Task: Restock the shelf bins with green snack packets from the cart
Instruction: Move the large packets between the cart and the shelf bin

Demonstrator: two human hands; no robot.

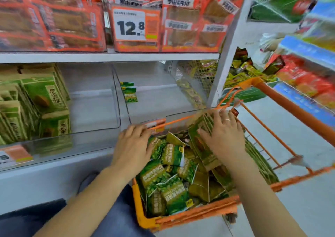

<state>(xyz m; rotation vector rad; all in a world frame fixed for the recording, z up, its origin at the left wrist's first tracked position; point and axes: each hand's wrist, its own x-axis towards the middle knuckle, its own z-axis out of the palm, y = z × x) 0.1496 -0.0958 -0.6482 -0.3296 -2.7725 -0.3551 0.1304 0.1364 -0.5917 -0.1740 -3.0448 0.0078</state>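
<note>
An orange wire cart (190, 214) stands at the lower middle, heaped with green snack packets (170, 182). My left hand (133, 146) reaches into the cart's left side, fingers fairly straight and lying on the packets. My right hand (223, 137) lies on an upright stack of olive-green packets (203, 142) at the cart's far side, fingers spread over them. On the lower shelf, the left clear bin (59, 142) holds green packets (43, 99), the middle bin (94, 106) holds nothing, and the right bin (181, 113) has two small green packets (129, 92) at its back.
The upper shelf (108, 56) carries bins of orange-red packets and a 12.8 price tag (129, 24). The cart's orange handle (293, 108) runs to the right. A second rack of mixed snacks (308, 77) stands on the right, grey floor (290, 128) between. My knees are bottom left.
</note>
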